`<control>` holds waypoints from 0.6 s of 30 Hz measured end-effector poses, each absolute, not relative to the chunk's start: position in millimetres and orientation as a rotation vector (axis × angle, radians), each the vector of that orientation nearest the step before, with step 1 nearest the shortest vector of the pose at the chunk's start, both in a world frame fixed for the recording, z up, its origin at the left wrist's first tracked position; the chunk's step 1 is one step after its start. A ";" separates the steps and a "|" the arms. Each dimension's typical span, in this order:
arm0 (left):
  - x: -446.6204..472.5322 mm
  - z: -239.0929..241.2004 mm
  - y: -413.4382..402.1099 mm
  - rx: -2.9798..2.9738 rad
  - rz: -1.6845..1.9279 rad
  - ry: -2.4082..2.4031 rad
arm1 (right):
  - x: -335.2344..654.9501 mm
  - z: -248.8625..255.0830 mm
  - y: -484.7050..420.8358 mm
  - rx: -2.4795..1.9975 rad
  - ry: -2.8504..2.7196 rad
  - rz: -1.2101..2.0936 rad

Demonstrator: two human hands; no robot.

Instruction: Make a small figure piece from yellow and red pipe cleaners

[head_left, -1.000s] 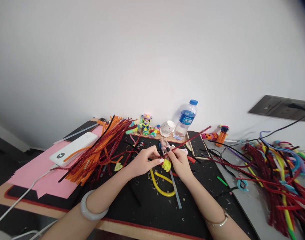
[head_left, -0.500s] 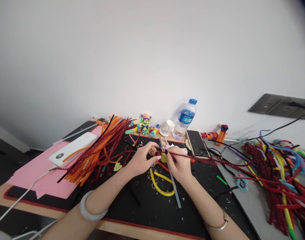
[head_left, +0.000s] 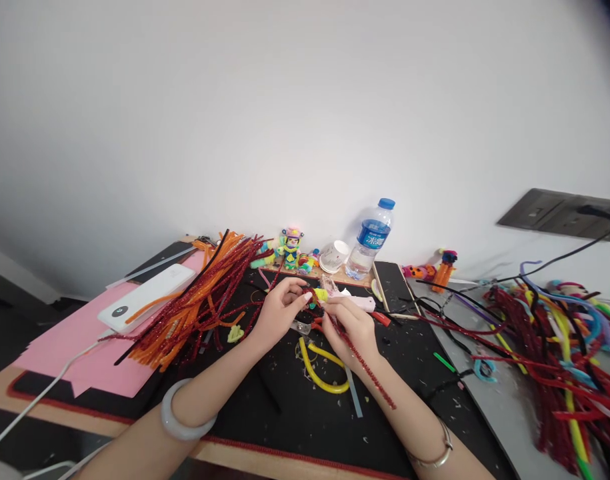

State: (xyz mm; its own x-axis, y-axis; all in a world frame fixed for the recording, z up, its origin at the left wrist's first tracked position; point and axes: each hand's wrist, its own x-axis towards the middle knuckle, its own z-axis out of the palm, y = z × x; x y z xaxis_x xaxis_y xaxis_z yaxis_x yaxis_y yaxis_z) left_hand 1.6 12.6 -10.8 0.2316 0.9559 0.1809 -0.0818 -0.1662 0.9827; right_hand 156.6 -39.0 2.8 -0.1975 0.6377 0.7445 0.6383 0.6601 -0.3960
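Note:
Close together above the black mat, my left hand point(head_left: 283, 313) and my right hand point(head_left: 352, 330) work on a small pipe-cleaner piece point(head_left: 321, 294) with yellow and some teal in it. The left thumb and fingers pinch its left side. A dark red glittery pipe cleaner point(head_left: 367, 368) is gripped in my right fingers; its free end slants down over the right hand and wrist. Fingers hide part of the small piece. Just below the hands lies a bent yellow pipe cleaner point(head_left: 325, 385), and a clear strip point(head_left: 355, 395) is beside it.
Orange and red pipe cleaners point(head_left: 195, 307) lie left on pink paper point(head_left: 85, 347) beside a white power bank point(head_left: 147, 297). Behind are a pipe-cleaner doll point(head_left: 291, 247), paper cup point(head_left: 333, 256) and water bottle point(head_left: 372, 240). Mixed pipe cleaners point(head_left: 545, 360) are heaped right.
The red pipe cleaner stretched far out to the right; now its end slants down across my right hand. My right hand has turned, and the yellow piece sits slightly higher.

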 end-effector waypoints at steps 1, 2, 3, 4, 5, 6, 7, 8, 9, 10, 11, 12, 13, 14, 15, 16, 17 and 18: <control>2.3 -10.4 12.3 1.319 1.181 0.884 | 155.8 2.6 -39.5 -1.007 -1.888 0.001; 2.8 -9.9 11.9 1.248 1.179 0.871 | 155.1 2.0 -39.9 -1.008 -1.893 0.011; 3.2 -9.2 11.2 1.181 1.175 0.856 | 154.6 1.1 -40.1 -1.007 -1.899 0.029; 3.4 -8.5 10.5 1.120 1.167 0.840 | 154.1 -0.1 -40.2 -1.003 -1.905 0.050; 3.4 -7.8 9.7 1.064 1.155 0.824 | 153.7 -1.3 -40.1 -0.998 -1.911 0.074; 3.1 -7.3 9.1 1.013 1.141 0.808 | 153.4 -2.6 -39.9 -0.989 -1.917 0.097; 2.7 -7.0 8.7 0.965 1.126 0.791 | 153.2 -3.8 -39.6 -0.980 -1.918 0.117; 2.2 -6.9 8.6 0.920 1.113 0.776 | 153.1 -4.8 -39.2 -0.972 -1.923 0.136; 1.5 -7.1 8.7 0.878 1.102 0.765 | 153.1 -5.6 -38.7 -0.963 -1.929 0.152; 0.8 -7.6 9.0 0.841 1.094 0.755 | 153.1 -6.2 -38.1 -0.957 -1.936 0.164; 0.1 -8.3 9.6 0.808 1.090 0.747 | 153.3 -6.7 -37.5 -0.953 -1.942 0.174; -0.5 -9.2 10.4 0.778 1.084 0.745 | 153.4 -7.1 -36.9 -0.952 -1.944 0.182; -1.1 -10.2 11.2 0.753 1.077 0.745 | 153.6 -7.4 -36.3 -0.955 -1.943 0.188; -1.5 -11.2 12.1 0.729 1.067 0.746 | 153.7 -7.7 -35.7 -0.957 -1.940 0.193; -1.8 -12.2 13.0 0.708 1.057 0.745 | 153.8 -8.0 -35.2 -0.959 -1.936 0.198; -2.1 -13.0 13.8 0.688 1.048 0.742 | 154.0 -8.2 -34.8 -0.960 -1.934 0.200; -2.2 -13.7 14.5 0.667 1.041 0.735 | 154.1 -8.4 -34.5 -0.957 -1.935 0.201; -2.2 -14.2 15.2 0.646 1.037 0.725 | 154.2 -8.5 -34.3 -0.953 -1.943 0.202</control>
